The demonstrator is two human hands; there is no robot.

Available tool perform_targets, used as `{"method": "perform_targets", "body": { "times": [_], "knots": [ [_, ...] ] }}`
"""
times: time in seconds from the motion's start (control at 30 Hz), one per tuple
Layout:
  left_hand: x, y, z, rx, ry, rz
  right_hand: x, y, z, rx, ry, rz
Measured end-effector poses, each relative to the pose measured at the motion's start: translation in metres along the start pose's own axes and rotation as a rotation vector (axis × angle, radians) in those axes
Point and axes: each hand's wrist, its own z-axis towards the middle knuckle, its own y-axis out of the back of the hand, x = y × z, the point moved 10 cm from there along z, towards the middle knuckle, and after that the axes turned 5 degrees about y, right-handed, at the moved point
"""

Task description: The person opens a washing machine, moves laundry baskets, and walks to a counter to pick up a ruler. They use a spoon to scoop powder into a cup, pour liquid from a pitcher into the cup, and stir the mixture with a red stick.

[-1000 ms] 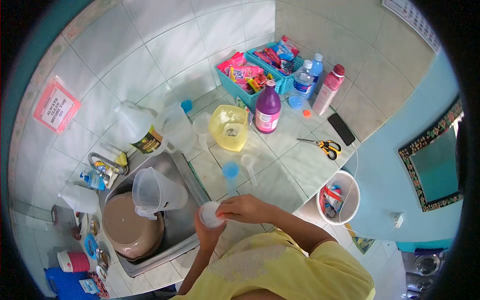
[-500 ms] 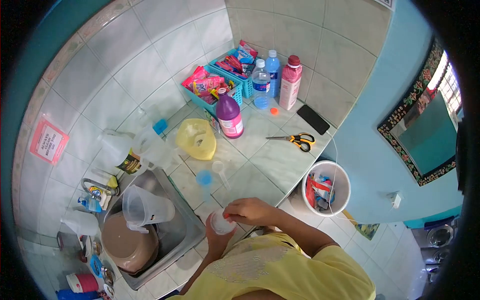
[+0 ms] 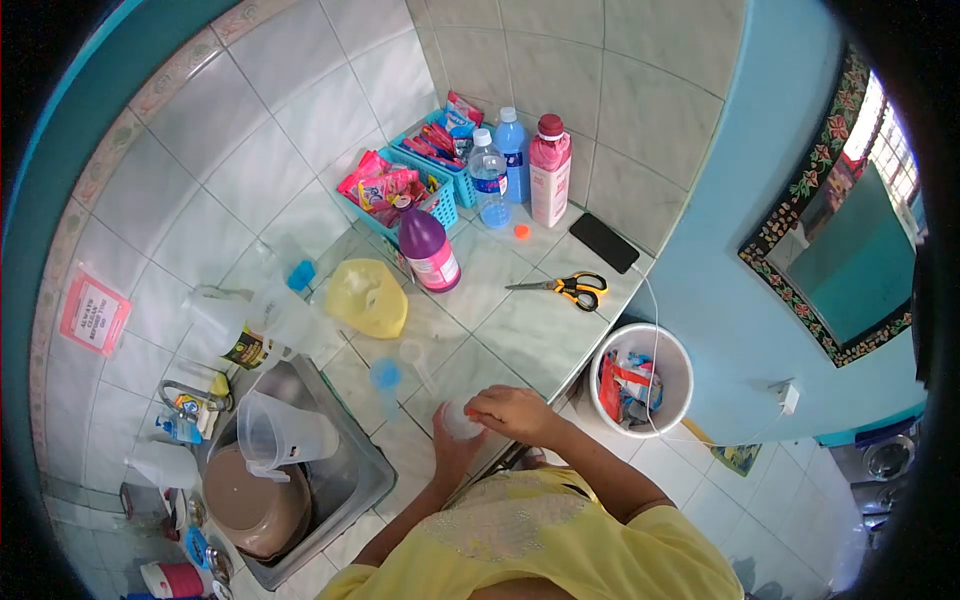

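My left hand [image 3: 455, 452] is wrapped round a small translucent plastic container [image 3: 460, 421] near the counter's front edge. At its rim, the bent fingers of my right hand [image 3: 513, 414] pinch a small orange cap [image 3: 471, 411], mostly hidden by the fingertips. Just beyond the hands lie a clear measuring scoop [image 3: 416, 362] and a translucent blue cup [image 3: 385, 375]. Farther back are a cut-open yellow plastic container [image 3: 367, 300] and a purple bottle [image 3: 428, 247] with a pink label.
To the left is a steel sink [image 3: 372, 478] holding a clear pitcher [image 3: 283, 432] and a brown basin [image 3: 255, 505]. Scissors [image 3: 575, 289], a phone [image 3: 604, 242], bottles [image 3: 550, 175] and blue baskets [image 3: 440, 205] occupy the back. A white bin [image 3: 684, 385] stands right of the counter.
The view has shifted, so the counter items sit farther left. Both hands have come up slightly with the container, and the right fingers now reach over more of its rim.
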Motion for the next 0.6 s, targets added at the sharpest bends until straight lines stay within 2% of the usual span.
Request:
{"method": "perform_targets", "body": {
  "times": [0.03,0.1,0.23,0.3,0.33,0.4,0.43,0.5,0.53,0.6],
  "knots": [
    [-0.002,-0.002,0.003,0.000,0.006,0.001,-0.003,-0.002,0.001,0.004,-0.002,0.005],
    [0.000,-0.006,0.009,0.008,0.060,-0.018,-0.012,0.010,0.003,-0.131,-0.022,-0.098],
    [0.005,-0.008,0.020,0.030,0.026,-0.026,-0.016,0.007,0.008,-0.131,0.023,-0.034],
    [0.012,-0.016,0.020,0.114,0.082,-0.304,-0.018,0.002,0.008,-0.144,0.025,0.128],
    [0.017,-0.015,0.022,0.092,0.090,-0.313,-0.016,0.000,0.008,-0.123,0.036,0.130],
    [0.006,-0.016,0.028,0.098,-0.103,-0.287,-0.019,0.005,0.009,-0.137,-0.029,0.209],
    [0.003,-0.009,0.030,0.070,-0.092,-0.298,-0.018,0.005,0.011,-0.109,-0.016,0.208],
    [-0.003,-0.016,0.030,0.201,-0.043,-0.188,-0.022,0.014,0.011,-0.159,-0.083,0.054],
    [-0.003,-0.012,0.031,0.179,-0.027,-0.208,-0.020,0.019,0.013,-0.201,-0.093,0.019],
    [-0.008,-0.008,0.030,0.185,-0.080,-0.145,-0.015,0.015,0.019,-0.211,-0.108,0.019]
  ]
}}
